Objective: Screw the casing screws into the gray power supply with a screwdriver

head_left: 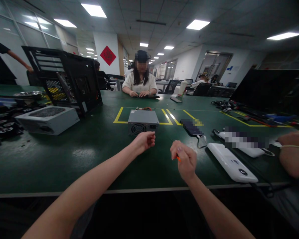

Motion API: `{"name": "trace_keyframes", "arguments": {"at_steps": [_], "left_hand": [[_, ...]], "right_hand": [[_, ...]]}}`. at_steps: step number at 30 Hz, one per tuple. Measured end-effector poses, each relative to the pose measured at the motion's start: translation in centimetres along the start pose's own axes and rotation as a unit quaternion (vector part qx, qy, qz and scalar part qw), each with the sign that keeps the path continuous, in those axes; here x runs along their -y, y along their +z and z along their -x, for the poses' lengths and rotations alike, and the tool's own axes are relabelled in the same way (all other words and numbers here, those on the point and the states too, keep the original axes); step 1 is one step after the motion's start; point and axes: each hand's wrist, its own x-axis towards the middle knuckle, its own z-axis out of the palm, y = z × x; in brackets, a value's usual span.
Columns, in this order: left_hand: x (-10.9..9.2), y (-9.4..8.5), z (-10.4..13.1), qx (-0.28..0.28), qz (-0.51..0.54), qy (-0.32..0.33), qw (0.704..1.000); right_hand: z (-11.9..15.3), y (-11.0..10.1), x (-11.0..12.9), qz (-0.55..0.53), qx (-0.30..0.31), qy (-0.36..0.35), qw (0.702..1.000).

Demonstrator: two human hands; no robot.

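Green tabletop (151, 172) spans the frame. Black computer case (72, 76) stands upper left; grey vented box (54, 122) in front of it, at left. White device (229, 162) lies lower right. Grey power supply unit (144, 116) at frame centre, fan grille facing the camera. Left hand (146, 142) at its lower edge, fingers half-curled; cannot tell whether they touch or hold anything. Right hand (185, 159), right of centre: fingers closed around an orange item (178, 159), mostly hidden.
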Motion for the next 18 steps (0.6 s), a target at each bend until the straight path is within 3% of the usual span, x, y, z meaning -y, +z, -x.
{"name": "trace_keyframes", "arguments": {"at_steps": [3, 6, 11, 18], "left_hand": [[0.6, 0.5, 0.0, 0.013, 0.036, -0.027, 0.999], [1.0, 0.3, 0.5, 0.027, 0.056, -0.041, 0.997], [1.4, -0.4, 1.2, 0.047, 0.070, -0.057, 0.995], [1.8, -0.4, 1.2, 0.076, 0.068, -0.062, 0.993]], "right_hand": [[1.4, 1.3, 1.7, 0.050, 0.062, -0.108, 0.991], [2.3, 2.6, 2.5, 0.054, 0.090, -0.161, 0.981], [2.9, 4.0, 2.6, 0.064, 0.118, -0.204, 0.970], [3.3, 4.2, 2.1, 0.043, 0.138, -0.243, 0.959]]}}
